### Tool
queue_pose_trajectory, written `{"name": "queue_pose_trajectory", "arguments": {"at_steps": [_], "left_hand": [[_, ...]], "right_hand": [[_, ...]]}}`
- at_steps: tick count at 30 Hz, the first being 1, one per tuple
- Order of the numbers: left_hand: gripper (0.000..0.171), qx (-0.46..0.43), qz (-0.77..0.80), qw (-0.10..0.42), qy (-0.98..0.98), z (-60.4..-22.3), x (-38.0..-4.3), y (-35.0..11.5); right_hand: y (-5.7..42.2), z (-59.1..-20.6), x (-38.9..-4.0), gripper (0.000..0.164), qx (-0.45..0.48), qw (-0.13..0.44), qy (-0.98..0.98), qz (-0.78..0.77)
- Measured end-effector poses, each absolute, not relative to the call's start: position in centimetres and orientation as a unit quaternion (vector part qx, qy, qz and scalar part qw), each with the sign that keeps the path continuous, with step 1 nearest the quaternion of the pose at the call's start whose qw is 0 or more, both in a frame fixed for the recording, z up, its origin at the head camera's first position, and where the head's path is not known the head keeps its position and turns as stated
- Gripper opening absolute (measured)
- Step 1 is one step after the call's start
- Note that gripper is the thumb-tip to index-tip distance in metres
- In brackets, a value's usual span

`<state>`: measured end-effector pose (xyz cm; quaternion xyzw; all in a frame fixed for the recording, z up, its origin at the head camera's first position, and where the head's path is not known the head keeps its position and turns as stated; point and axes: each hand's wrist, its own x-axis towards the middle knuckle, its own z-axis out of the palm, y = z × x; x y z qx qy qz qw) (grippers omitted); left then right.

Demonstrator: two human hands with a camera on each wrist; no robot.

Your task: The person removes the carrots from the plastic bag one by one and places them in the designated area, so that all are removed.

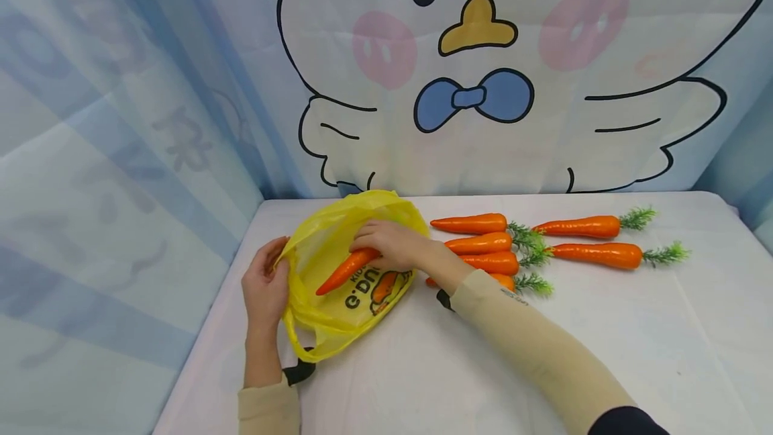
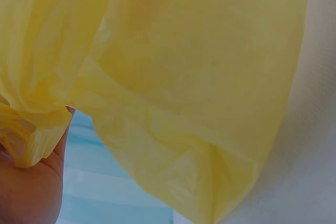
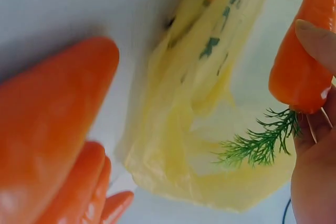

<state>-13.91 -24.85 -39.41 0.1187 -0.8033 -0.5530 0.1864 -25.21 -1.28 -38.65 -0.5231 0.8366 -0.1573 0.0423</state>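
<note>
A yellow plastic bag (image 1: 320, 220) with dark print stands with its mouth spread toward me on the white table. At its left rim my left hand (image 1: 266, 280) grips the plastic; the left wrist view shows the bunched bag (image 2: 199, 77) beside part of that hand (image 2: 31, 192). My right hand (image 1: 392, 245) holds an orange carrot (image 1: 347, 272) at the bag's opening, tip pointing down-left. In the right wrist view, thumb and fingers pinch this carrot (image 3: 302, 77) near its top, and its green leaves (image 3: 262, 140) hang over the bag.
Right of the bag lie several carrots (image 1: 480, 244) with green tops, stacked in a column, partly behind my right forearm. Two more carrots (image 1: 598, 255) lie farther right. A cartoon-printed curtain (image 1: 483, 160) stands behind the table (image 1: 604, 341).
</note>
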Motion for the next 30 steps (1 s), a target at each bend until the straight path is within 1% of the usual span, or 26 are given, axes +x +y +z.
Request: {"name": "queue_pose_trajectory", "arguments": {"at_steps": [6,14,18,25,30], "left_hand": [[0.037,0.114,-0.551,0.188,-0.805,-39.6,-14.1,-24.9],[0.037,0.101,-0.549,0.202,-0.805,-39.7,-14.0,-25.0],[0.037,0.102,-0.543,0.198,-0.809,-39.7,-13.9,-24.9],[0.037,0.101,-0.535,0.200,-0.814,-39.7,-13.8,-25.0],[0.036,0.103,-0.543,0.192,-0.811,-39.7,-13.8,-24.8]], "right_hand": [[0.1,-37.7,-24.8,0.039,-0.519,0.036,0.839,-0.159],[2.1,-36.3,-23.9,0.041,-0.517,0.021,0.842,-0.153],[3.5,-35.7,-23.4,0.041,-0.503,0.019,0.850,-0.156],[6.3,-35.1,-22.6,0.042,-0.481,-0.004,0.862,-0.161],[8.5,-34.9,-22.1,0.042,-0.457,0.001,0.874,-0.166]]}}
